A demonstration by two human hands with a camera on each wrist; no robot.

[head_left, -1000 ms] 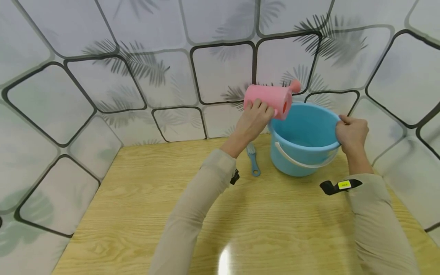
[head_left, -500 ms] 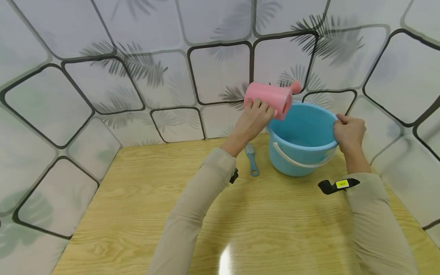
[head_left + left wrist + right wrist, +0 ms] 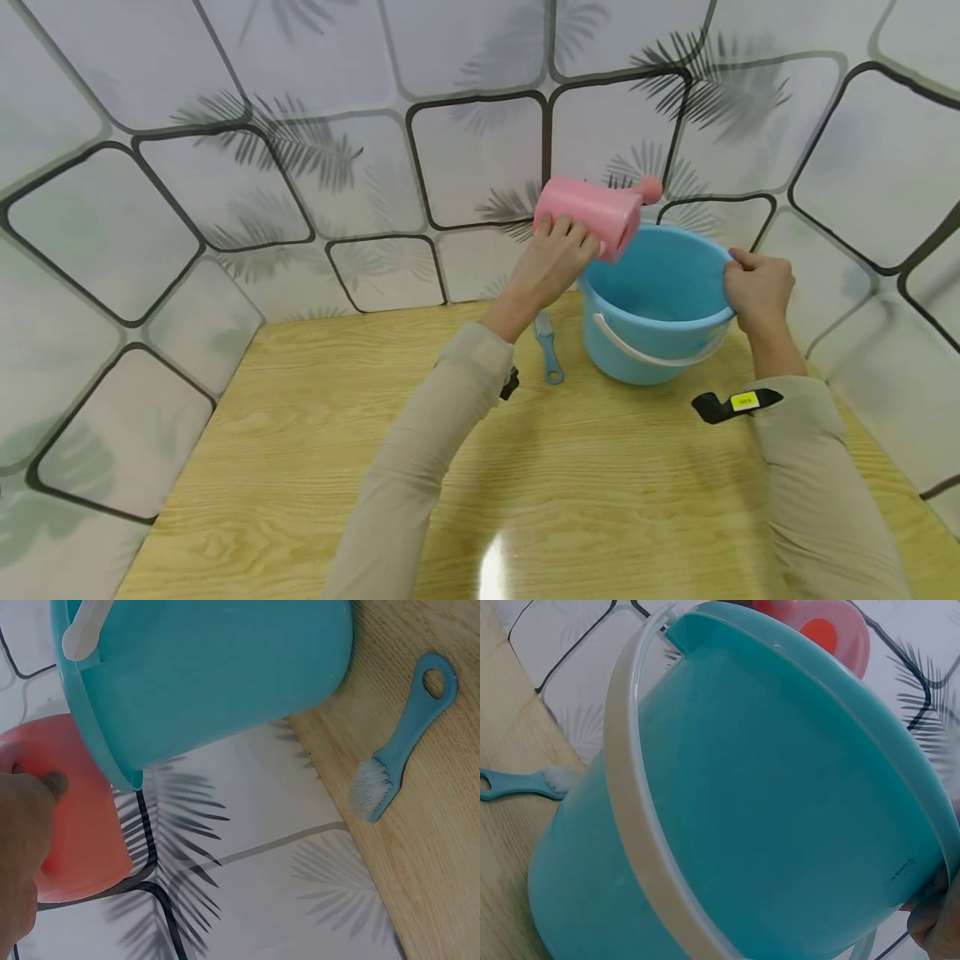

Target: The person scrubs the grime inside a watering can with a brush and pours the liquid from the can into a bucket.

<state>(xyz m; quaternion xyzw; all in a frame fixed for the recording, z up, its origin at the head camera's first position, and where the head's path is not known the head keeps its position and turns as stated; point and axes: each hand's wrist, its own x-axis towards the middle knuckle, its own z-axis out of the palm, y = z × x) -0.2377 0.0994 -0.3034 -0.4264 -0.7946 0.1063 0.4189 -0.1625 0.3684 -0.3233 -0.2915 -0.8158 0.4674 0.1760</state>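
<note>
A pink watering can lies tipped on its side over the left rim of a blue bucket, its round spout head pointing right. My left hand grips the can from below and behind; its handle is mostly hidden by the fingers. The can's body shows beside the bucket rim in the left wrist view. On the bucket's right side, my right hand holds the rim, fingers curled around it. The bucket's white handle hangs down along its front.
A blue brush with white bristles lies on the wooden table, left of the bucket. Patterned wall covering rises directly behind the table and along both sides.
The can's opening has turned slightly toward the bucket, showing less of its inside. The whole scene shifts a little left in view; both hands keep their holds.
</note>
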